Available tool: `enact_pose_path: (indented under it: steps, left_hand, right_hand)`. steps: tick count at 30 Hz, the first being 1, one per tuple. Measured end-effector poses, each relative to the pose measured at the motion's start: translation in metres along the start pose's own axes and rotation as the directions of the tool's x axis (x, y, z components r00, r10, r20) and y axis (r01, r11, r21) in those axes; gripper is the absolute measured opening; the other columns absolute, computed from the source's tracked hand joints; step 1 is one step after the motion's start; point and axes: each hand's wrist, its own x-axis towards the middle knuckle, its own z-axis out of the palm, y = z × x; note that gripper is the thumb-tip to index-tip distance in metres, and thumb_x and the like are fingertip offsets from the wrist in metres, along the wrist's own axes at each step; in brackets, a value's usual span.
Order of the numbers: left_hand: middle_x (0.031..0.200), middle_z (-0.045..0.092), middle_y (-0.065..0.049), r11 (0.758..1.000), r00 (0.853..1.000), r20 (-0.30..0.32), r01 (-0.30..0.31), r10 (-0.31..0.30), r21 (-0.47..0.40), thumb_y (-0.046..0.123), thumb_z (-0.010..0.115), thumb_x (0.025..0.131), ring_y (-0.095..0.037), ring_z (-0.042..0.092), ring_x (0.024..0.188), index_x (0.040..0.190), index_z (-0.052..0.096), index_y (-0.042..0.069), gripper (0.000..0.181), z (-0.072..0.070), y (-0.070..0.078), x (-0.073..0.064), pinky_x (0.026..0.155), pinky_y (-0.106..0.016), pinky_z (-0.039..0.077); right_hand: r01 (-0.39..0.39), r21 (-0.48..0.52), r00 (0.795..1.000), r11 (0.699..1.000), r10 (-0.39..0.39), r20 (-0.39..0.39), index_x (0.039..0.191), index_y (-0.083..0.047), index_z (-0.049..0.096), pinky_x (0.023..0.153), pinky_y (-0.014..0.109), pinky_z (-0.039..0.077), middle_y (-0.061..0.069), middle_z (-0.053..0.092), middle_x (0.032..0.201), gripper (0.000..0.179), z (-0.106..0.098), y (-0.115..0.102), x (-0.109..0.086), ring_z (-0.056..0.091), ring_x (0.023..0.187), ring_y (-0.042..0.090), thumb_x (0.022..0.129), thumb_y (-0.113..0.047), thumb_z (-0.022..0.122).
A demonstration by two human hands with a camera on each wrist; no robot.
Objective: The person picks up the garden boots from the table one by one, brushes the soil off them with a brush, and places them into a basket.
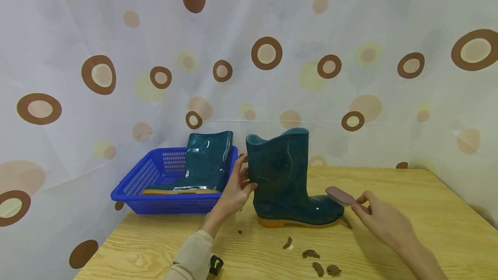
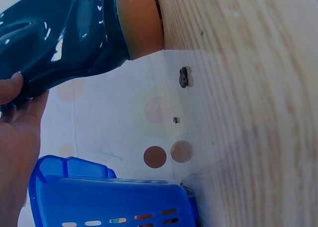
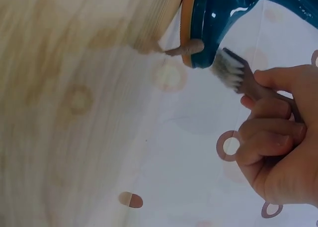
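Observation:
A dark green rain boot (image 1: 278, 180) with an orange-tan sole stands upright on the wooden table, toe to the right. My left hand (image 1: 235, 189) grips the back of its shaft, thumb on the near side and the other fingers partly hidden behind. In my right hand (image 1: 385, 221) is the handle of a mauve brush (image 1: 340, 195), its pale bristles (image 3: 229, 70) at the toe of the boot. A brown mud-like piece (image 3: 193, 46) clings to the toe edge near the sole.
To the left, a blue perforated basket (image 1: 171, 205) holds a second green boot (image 1: 208, 161) lying in it. Several brown crumbs (image 1: 311, 253) are scattered on the table (image 1: 428, 228) in front of the standing boot. A patterned curtain (image 1: 249, 94) hangs behind.

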Motion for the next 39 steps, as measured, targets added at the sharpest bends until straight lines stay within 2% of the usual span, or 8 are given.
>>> enact_pose_path:
  steps: [6, 10, 15, 18, 21, 25, 34, 39]
  left_hand:
    - [0.149, 0.045, -0.014, 1.0, 1.0, -0.003, -0.016, 0.016, 0.012, -0.007, 0.053, 0.096, -0.033, 0.051, 0.134, 0.152, 0.016, 0.041, 0.082, 0.0, -0.001, 0.0, 0.11, -0.053, 0.042]
    - [0.149, 0.045, -0.013, 1.0, 1.0, -0.009, -0.01, 0.011, 0.015, -0.007, 0.053, 0.096, -0.032, 0.052, 0.134, 0.151, 0.016, 0.043, 0.083, 0.0, 0.0, 0.0, 0.11, -0.053, 0.042]
    - [0.149, 0.045, -0.013, 1.0, 1.0, -0.018, -0.026, 0.026, 0.014, -0.008, 0.053, 0.096, -0.032, 0.052, 0.133, 0.152, 0.016, 0.041, 0.083, 0.001, -0.001, 0.001, 0.11, -0.052, 0.043]
    - [0.148, 0.045, -0.012, 0.999, 0.999, -0.021, -0.036, 0.036, 0.011, -0.009, 0.053, 0.096, -0.032, 0.053, 0.133, 0.152, 0.016, 0.04, 0.083, 0.002, -0.003, 0.002, 0.109, -0.051, 0.044]
    - [0.147, 0.046, -0.011, 0.999, 0.999, -0.028, -0.031, 0.032, 0.007, -0.009, 0.053, 0.095, -0.031, 0.054, 0.132, 0.151, 0.017, 0.042, 0.084, 0.003, -0.004, 0.002, 0.108, -0.05, 0.045]
    - [0.145, 0.048, -0.012, 0.999, 0.998, -0.052, -0.032, 0.032, 0.005, -0.009, 0.054, 0.095, -0.031, 0.056, 0.129, 0.151, 0.018, 0.042, 0.084, 0.005, -0.004, 0.002, 0.107, -0.05, 0.047]
    - [0.143, 0.047, -0.006, 0.999, 0.981, -0.19, -0.04, 0.042, 0.012, -0.007, 0.059, 0.093, -0.029, 0.059, 0.125, 0.151, 0.023, 0.043, 0.084, 0.016, -0.003, 0.004, 0.104, -0.05, 0.05]
    - [0.144, 0.048, -0.006, 0.997, 0.976, -0.207, -0.056, 0.065, 0.051, -0.007, 0.059, 0.094, -0.028, 0.06, 0.125, 0.151, 0.024, 0.045, 0.084, 0.02, -0.003, 0.004, 0.102, -0.047, 0.052]
  right_hand:
    - [-0.036, -0.007, 0.999, 0.999, 0.035, -0.031, 0.121, -0.003, 0.054, 0.043, 0.029, 0.029, 0.0, 0.043, 0.056, 0.052, -0.005, 0.011, -0.002, 0.039, 0.049, 0.015, 0.104, -0.05, 0.04]
    - [-0.003, 0.018, 0.999, 1.0, 0.004, -0.047, 0.121, -0.005, 0.055, 0.045, 0.029, 0.029, -0.001, 0.045, 0.061, 0.053, -0.008, 0.003, -0.001, 0.04, 0.051, 0.014, 0.103, -0.053, 0.042]
    - [0.085, 0.067, 0.991, 0.994, -0.078, -0.109, 0.12, -0.01, 0.058, 0.045, 0.025, 0.028, -0.003, 0.043, 0.061, 0.045, -0.007, -0.016, -0.002, 0.035, 0.048, 0.009, 0.102, -0.05, 0.048]
    - [0.173, 0.098, 0.969, 0.98, -0.152, -0.195, 0.118, -0.012, 0.06, 0.044, 0.023, 0.028, -0.005, 0.041, 0.057, 0.035, -0.005, -0.027, -0.003, 0.03, 0.045, 0.006, 0.101, -0.043, 0.054]
    - [0.252, 0.092, 0.933, 0.963, -0.217, -0.286, 0.115, -0.014, 0.062, 0.042, 0.022, 0.027, -0.007, 0.04, 0.055, 0.026, -0.004, -0.035, -0.005, 0.027, 0.042, 0.003, 0.1, -0.035, 0.059]
    - [0.282, 0.106, 0.909, 0.953, -0.23, -0.349, 0.114, -0.015, 0.063, 0.043, 0.021, 0.026, -0.008, 0.038, 0.055, 0.021, -0.002, -0.036, -0.007, 0.026, 0.042, 0.001, 0.098, -0.029, 0.063]
    - [0.323, 0.189, 0.889, 0.927, -0.229, -0.396, 0.118, -0.015, 0.063, 0.042, 0.021, 0.028, -0.008, 0.039, 0.054, 0.022, -0.001, -0.038, -0.007, 0.028, 0.042, 0.002, 0.099, -0.024, 0.063]
    - [0.296, 0.208, 0.908, 0.932, -0.208, -0.363, 0.12, -0.015, 0.062, 0.042, 0.022, 0.028, -0.007, 0.039, 0.054, 0.024, -0.002, -0.043, -0.007, 0.029, 0.043, 0.003, 0.1, -0.028, 0.061]
